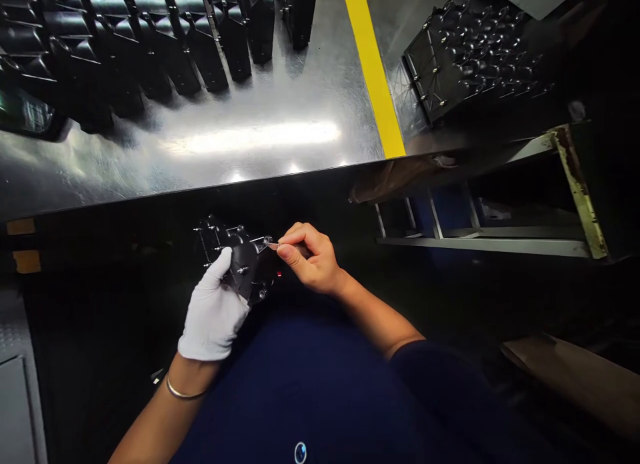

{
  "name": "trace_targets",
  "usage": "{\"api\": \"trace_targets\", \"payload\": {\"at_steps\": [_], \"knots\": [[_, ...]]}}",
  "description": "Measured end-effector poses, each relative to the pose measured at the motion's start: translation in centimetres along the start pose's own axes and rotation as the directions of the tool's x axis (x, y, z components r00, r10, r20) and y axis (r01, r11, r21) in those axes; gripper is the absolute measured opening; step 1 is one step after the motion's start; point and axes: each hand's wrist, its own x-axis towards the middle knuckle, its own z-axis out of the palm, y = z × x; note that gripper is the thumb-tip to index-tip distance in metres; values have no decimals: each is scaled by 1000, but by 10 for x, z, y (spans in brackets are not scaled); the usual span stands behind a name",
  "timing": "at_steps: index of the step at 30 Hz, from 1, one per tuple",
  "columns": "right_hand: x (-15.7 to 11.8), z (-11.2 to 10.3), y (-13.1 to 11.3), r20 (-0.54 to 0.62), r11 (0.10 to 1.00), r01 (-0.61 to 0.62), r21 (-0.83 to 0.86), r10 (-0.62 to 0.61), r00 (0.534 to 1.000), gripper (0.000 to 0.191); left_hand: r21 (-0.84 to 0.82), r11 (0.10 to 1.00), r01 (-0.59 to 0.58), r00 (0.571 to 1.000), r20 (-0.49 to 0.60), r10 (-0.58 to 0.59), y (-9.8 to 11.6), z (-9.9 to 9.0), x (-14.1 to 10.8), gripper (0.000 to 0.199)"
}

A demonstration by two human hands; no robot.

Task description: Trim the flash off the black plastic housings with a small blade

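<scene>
In a white glove, my left hand (213,314) grips a black moulded plastic part (245,257) with several posts and small metal fittings along it. The thumb lies over its face and the palm is under its lower edge. My bare right hand (313,257) is closed in a pinch around a small knife-like tool (273,245) with a thin metal tip. That tip meets the part's upper right corner, by a round post. Most of the tool's handle is hidden in my fingers.
Above my hands runs a metal tabletop (310,104) with a yellow stripe (373,71). Rows of similar black parts (185,44) stand at its left, and another stack (470,61) at its right. A metal frame (490,246) is below on the right, near brown cardboard (575,377).
</scene>
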Motion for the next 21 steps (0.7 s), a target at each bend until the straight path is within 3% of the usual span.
{"api": "trace_targets", "payload": {"at_steps": [5,9,11,13,16,18,21], "knots": [[0,5,4,-20,999,-34,-35,33,999,28,0,1000,0,999,36,0,-1,-3,-1,33],[1,-2,8,-63,979,-161,-124,154,986,35,150,988,-29,995,100,14,-2,-19,-8,16],[2,-9,4,33,975,-173,-142,179,983,38,251,965,-69,991,132,37,0,-27,-12,15],[3,-18,-3,228,985,-65,-159,101,968,42,318,935,-154,979,174,103,4,-33,-14,27],[5,-29,-16,509,958,233,-169,-118,853,49,380,876,-296,943,260,206,13,-35,-15,48],[7,-31,-20,603,903,385,-193,-200,772,53,418,845,-334,928,301,218,17,-33,-14,57],[9,-31,-21,642,840,493,-225,-253,723,59,448,835,-321,930,317,187,18,-30,-12,63]]}}
